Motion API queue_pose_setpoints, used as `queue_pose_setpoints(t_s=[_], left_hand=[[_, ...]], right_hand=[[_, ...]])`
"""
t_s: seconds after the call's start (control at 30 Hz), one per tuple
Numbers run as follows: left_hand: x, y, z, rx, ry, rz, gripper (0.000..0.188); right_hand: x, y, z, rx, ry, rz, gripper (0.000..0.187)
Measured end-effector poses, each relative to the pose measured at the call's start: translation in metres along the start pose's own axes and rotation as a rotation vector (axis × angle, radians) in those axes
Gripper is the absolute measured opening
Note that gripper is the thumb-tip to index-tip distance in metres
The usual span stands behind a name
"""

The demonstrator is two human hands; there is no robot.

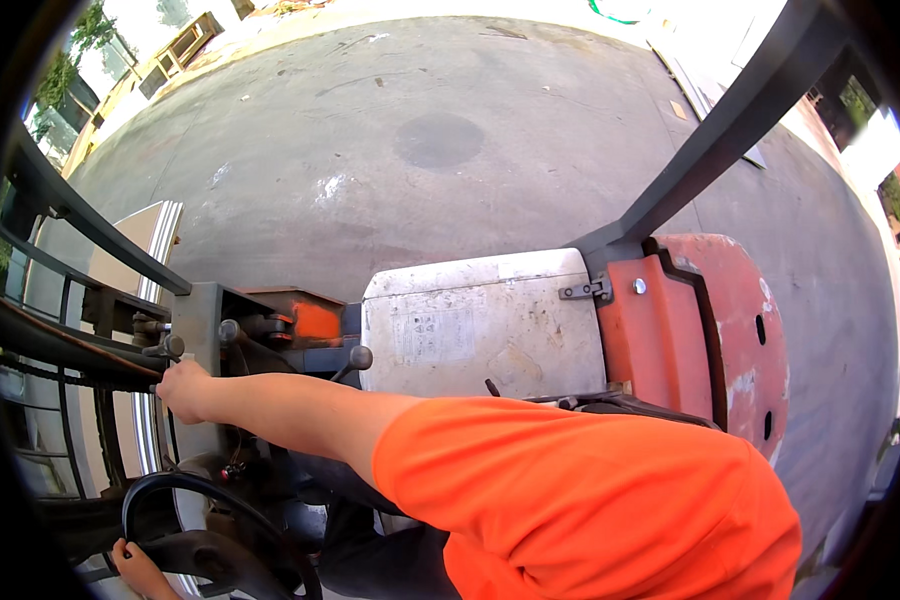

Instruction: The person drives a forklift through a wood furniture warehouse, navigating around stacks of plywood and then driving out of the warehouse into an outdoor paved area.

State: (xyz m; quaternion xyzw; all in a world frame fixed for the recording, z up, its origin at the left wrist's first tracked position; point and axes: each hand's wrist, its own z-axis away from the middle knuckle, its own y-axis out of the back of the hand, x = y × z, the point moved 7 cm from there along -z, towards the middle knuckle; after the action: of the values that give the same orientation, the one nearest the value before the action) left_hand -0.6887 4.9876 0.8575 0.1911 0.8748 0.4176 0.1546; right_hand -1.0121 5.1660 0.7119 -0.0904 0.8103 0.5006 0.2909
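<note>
I sit at the controls of a forklift, and my right arm in an orange sleeve stretches across to the left. My right hand (182,392) is closed at the dash, apparently round a control lever whose grip it hides. Just beyond that hand stands another lever's round knob (174,346). Two more dark lever knobs, a nearer one (230,331) and one by the seat side (360,357), rise above my forearm. At the lower left my left hand (140,570) holds the rim of the black steering wheel (200,484); only part of the hand shows.
A scuffed white engine cover (480,325) lies beside me, with the red rear body (735,340) behind it. Grey overhead-guard posts (720,140) frame the view. Pale boards (160,240) stand beyond the mast at left. Concrete ground (370,130) spreads outside; a wooden frame (185,45) lies far off.
</note>
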Motion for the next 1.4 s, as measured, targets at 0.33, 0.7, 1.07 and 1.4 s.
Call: queue_pose_setpoints(t_s=[0.33,0.7,1.07,1.4], left_hand=[[-0.022,-0.01,-0.004,-0.036,-0.002,-0.013,0.032],[-0.005,0.004,-0.004,-0.024,-0.053,-0.016,0.033],[0.049,0.016,0.006,-0.008,-0.059,0.057,0.033],[0.126,0.023,0.02,0.106,-0.083,0.284,0.022]], right_hand=[[0.008,-0.002,0.003,-0.012,-0.018,0.002,0.029],[0.009,0.002,0.004,0.033,0.008,-0.004,0.035],[0.015,0.002,0.008,0.053,-0.017,-0.055,0.031],[0.03,0.004,0.006,0.076,-0.028,-0.042,0.039]])
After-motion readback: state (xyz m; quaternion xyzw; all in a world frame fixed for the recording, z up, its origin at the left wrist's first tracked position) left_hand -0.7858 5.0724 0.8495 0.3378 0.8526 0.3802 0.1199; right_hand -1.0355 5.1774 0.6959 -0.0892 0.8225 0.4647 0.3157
